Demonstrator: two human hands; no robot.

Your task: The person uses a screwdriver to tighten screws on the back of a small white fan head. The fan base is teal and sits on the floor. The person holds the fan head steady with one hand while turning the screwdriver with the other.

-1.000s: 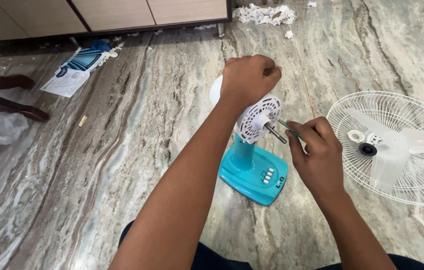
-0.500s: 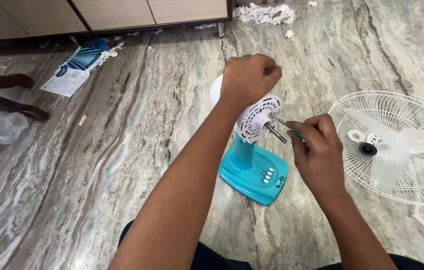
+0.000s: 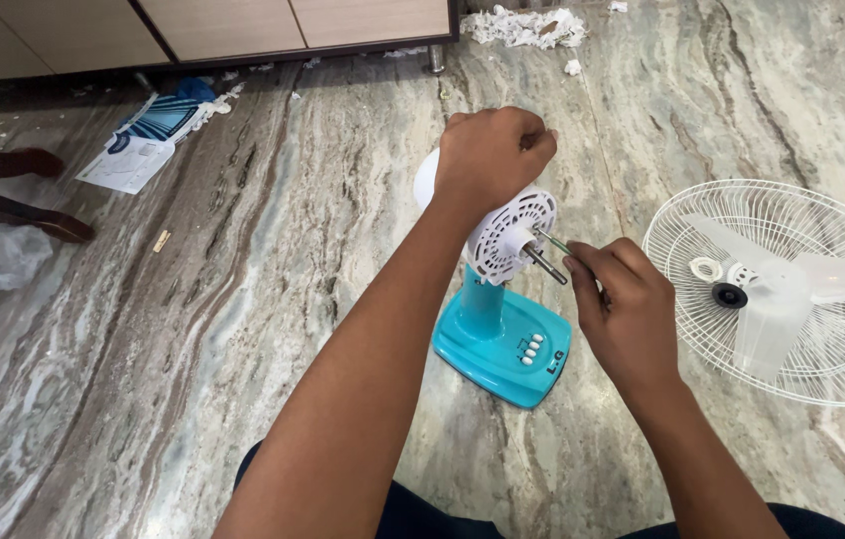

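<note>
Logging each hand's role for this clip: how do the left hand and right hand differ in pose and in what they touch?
The left hand is a closed fist clamped over the top of the white round fan motor housing; the right hand pinches a thin green-handled screwdriver in its fingertips, pointed at that housing's face. The left hand sits higher and farther from the camera, the right hand lower and nearer. Both work on the same turquoise-based fan stand.

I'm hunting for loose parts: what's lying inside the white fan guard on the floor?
Inside the white fan guard lie translucent fan blades with a dark hub and a small white ring-shaped piece. Whatever sits under the blades is covered.
</note>
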